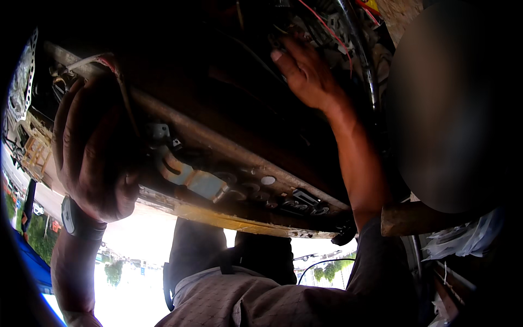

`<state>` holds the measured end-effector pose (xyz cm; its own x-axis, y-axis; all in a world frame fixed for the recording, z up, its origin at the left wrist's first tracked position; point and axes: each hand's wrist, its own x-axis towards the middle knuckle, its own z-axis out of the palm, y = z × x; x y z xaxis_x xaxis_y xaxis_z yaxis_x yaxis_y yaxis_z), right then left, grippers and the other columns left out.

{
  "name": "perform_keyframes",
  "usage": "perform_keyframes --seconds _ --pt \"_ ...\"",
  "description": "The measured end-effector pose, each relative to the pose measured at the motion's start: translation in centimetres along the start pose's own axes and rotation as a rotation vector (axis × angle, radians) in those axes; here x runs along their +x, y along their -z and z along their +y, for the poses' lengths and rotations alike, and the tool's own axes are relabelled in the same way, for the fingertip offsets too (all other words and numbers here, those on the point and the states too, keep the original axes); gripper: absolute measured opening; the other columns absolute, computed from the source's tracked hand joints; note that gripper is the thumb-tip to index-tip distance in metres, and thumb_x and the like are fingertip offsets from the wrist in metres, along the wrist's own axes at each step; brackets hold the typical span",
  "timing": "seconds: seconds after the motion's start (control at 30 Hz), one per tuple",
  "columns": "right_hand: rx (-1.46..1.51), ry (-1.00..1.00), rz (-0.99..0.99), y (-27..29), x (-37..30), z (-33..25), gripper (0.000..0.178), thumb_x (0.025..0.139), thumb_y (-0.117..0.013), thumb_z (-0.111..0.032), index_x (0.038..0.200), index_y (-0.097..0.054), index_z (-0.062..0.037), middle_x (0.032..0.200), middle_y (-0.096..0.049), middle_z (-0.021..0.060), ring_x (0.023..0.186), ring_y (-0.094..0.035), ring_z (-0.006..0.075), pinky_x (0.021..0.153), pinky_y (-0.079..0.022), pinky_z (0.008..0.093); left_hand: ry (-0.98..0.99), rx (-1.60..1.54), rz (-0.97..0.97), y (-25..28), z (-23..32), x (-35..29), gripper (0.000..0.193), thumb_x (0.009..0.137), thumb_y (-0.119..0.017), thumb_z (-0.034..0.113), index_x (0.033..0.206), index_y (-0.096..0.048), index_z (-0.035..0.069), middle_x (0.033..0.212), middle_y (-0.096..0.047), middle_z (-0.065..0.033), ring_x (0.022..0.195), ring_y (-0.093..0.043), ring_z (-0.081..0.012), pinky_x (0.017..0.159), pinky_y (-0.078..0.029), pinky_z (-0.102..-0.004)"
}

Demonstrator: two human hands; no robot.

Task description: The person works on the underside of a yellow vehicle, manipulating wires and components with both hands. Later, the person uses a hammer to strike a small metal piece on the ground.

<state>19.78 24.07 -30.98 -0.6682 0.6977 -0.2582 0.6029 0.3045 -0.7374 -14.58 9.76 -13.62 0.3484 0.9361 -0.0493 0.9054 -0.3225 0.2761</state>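
My left hand (95,158) is close in front at the left, its bent fingers reaching over the near compartment of a rusty metal tray (180,114). Its fingertips are lost in shade beside small metal pieces and a pale cable (90,61); whether it grips anything is not visible. Farther off at the upper right, my right hand (308,76) stretches out, thumb apart, its fingertips at a dark heap of small parts and wires (321,24). Nothing shows in its grasp. In the near compartment lie a bent, yellowish metal bracket (201,182), washers and small fittings.
A red wire (329,30) and a black tube (362,54) run beside my right forearm. A wooden edge (239,218) borders the tray near my body. Clear plastic bags (466,237) hang at the right by a wooden piece (422,218). A large blurred shape fills the right side.
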Motion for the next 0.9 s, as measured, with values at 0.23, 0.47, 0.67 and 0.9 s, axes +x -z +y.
perform_keyframes --seconds 0.23,0.47,0.67,0.9 --pt "-0.066 0.010 0.025 -0.9 -0.6 0.2 0.046 0.100 -0.057 -0.031 0.132 -0.061 0.0016 0.135 -0.060 0.0254 0.123 -0.057 0.0437 0.106 -0.045 0.0491 -0.005 0.004 -0.030 0.3 -0.2 -0.1 0.066 0.103 -0.041 0.055 0.138 -0.061 0.003 0.145 -0.055 -0.0289 0.136 -0.052 -0.0502 0.109 -0.047 -0.0598" --pt "0.165 -0.071 0.137 -0.2 0.5 1.2 0.043 0.099 -0.058 -0.025 0.133 -0.060 0.0020 0.130 -0.063 0.0255 0.124 -0.058 0.0421 0.104 -0.047 0.0482 0.007 0.003 -0.049 0.4 -0.1 0.1 0.066 0.102 -0.040 0.055 0.138 -0.061 0.004 0.145 -0.055 -0.0289 0.135 -0.052 -0.0505 0.109 -0.047 -0.0603" --pt "0.071 -0.106 0.190 0.5 1.5 1.6 0.039 0.097 -0.057 -0.017 0.133 -0.064 -0.0067 0.120 -0.070 0.0224 0.111 -0.067 0.0407 0.096 -0.053 0.0465 -0.009 -0.003 -0.046 0.2 -0.4 -0.1 0.065 0.102 -0.041 0.054 0.137 -0.062 0.004 0.145 -0.055 -0.0288 0.135 -0.053 -0.0506 0.108 -0.048 -0.0613" --pt "0.041 -0.404 -0.020 1.4 2.1 1.0 0.037 0.100 -0.058 -0.019 0.135 -0.068 -0.0134 0.116 -0.075 0.0154 0.110 -0.071 0.0282 0.095 -0.053 0.0378 -0.019 0.018 -0.052 0.3 -0.5 -0.2 0.065 0.102 -0.040 0.056 0.139 -0.060 0.006 0.145 -0.055 -0.0280 0.135 -0.053 -0.0503 0.108 -0.048 -0.0610"
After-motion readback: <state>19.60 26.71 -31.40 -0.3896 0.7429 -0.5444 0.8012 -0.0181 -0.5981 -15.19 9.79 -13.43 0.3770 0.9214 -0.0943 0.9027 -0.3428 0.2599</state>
